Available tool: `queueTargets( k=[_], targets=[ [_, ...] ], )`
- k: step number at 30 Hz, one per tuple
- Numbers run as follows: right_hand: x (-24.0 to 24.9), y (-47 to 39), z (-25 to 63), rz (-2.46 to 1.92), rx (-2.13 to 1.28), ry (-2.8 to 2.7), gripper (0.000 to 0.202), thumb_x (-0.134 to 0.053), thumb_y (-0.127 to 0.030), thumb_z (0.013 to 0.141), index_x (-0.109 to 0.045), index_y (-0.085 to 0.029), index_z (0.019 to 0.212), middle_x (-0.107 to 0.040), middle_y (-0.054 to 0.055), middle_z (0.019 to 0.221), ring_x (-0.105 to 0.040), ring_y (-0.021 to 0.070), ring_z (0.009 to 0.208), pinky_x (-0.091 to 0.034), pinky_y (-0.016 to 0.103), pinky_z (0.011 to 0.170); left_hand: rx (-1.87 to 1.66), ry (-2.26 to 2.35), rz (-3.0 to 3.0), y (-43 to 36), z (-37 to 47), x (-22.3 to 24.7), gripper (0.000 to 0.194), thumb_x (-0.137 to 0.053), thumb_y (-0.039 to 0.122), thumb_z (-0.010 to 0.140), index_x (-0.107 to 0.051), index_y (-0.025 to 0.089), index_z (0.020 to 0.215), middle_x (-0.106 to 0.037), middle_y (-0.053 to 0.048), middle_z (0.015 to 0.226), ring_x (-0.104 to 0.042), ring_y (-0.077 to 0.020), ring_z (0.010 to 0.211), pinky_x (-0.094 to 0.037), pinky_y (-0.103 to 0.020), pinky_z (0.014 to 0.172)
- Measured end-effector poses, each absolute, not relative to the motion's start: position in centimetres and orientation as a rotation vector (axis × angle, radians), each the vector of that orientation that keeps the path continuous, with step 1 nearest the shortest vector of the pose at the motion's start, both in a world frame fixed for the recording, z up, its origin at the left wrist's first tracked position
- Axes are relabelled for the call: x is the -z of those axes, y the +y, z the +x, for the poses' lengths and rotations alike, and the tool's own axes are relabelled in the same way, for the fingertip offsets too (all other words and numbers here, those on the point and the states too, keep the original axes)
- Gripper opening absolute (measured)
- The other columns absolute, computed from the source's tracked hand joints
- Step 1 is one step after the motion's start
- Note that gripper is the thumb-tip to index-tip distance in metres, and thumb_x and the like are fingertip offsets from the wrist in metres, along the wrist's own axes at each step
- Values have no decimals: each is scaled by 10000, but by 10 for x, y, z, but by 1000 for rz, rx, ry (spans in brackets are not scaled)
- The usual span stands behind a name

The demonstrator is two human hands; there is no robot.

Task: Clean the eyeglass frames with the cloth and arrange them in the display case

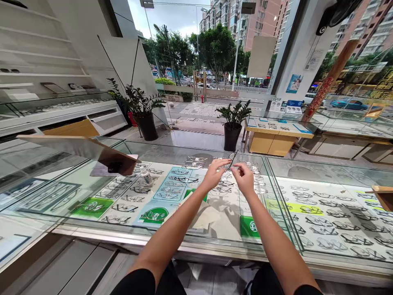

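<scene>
Above the glass display counter (pixel 227 233), a pair of dark-framed eyeglasses (pixel 234 157) is held up between my two hands. My left hand (pixel 214 174) grips the frame from the left, fingers stretched toward it and thumb below. From the other side, my right hand (pixel 245 178) has its thumb and fingertips pinched at the glasses' lower part. Exactly which part each fingertip touches is too small to make out. Below my forearms a beige cloth (pixel 204 216) lies crumpled on the counter. Rows of eyeglasses show under the glass around my hands.
A small white bottle (pixel 146 178) stands on the left of the counter. Near it a wooden-framed mirror or stand (pixel 107 157) juts over the glass. A brown wooden piece (pixel 383 196) sits at the right edge. Potted plants (pixel 232 137) stand on the floor beyond.
</scene>
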State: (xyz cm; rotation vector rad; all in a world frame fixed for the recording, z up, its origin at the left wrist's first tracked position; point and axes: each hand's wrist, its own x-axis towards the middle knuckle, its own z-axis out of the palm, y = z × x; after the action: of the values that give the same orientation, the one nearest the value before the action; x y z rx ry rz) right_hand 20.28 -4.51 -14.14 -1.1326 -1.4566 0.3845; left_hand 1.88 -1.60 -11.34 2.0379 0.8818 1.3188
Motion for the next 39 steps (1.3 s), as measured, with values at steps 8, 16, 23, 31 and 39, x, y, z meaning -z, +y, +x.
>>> queueTargets(
  k=[8, 16, 23, 31, 39],
  targets=[
    [159, -47, 204, -1214, -316, -1504, 303, -608, -478, 1054, -745, -212, 1004, -550, -43, 680, -487, 136, 608, -367, 283, 629, -1327, 823, 2114, -15, 21, 148, 274, -629, 275, 1014, -818, 295, 1210, -797, -60, 1328, -656, -292, 1267, -460, -563, 1154],
    [154, -58, 202, -1225, -303, -1613, 266, -600, -417, 1066, -761, -208, 1034, -625, -22, 698, -533, 141, 609, -387, 286, 638, -1489, 895, 2153, -16, 10, 144, 72, -761, 329, 989, -792, 271, 1020, -786, -55, 1155, -676, -257, 1160, -495, -463, 1062],
    [155, -61, 199, -1219, -410, -1588, 290, -605, -458, 1061, -745, -212, 997, -589, -39, 658, -501, 136, 585, -370, 288, 608, -1464, 842, 2006, -16, 14, 146, 141, -740, 368, 1006, -802, 268, 927, -809, -63, 1100, -695, -258, 1126, -521, -465, 1048],
    [149, -60, 208, -1232, -391, -1488, 339, -623, -507, 1045, -765, -209, 969, -561, -36, 631, -482, 139, 570, -372, 291, 584, -1410, 899, 1763, -16, 10, 142, 301, -663, 513, 1017, -737, 228, 956, -796, -100, 1136, -719, -286, 1190, -527, -452, 1100],
    [142, -57, 227, -1360, 6, -1342, 326, -616, -467, 1069, -808, -204, 1052, -808, 53, 841, -646, 173, 624, -465, 324, 651, -1354, 965, 1813, -10, 1, 142, 258, -664, 461, 1011, -762, 229, 953, -788, -97, 1131, -704, -291, 1227, -512, -442, 1102]
  ],
)
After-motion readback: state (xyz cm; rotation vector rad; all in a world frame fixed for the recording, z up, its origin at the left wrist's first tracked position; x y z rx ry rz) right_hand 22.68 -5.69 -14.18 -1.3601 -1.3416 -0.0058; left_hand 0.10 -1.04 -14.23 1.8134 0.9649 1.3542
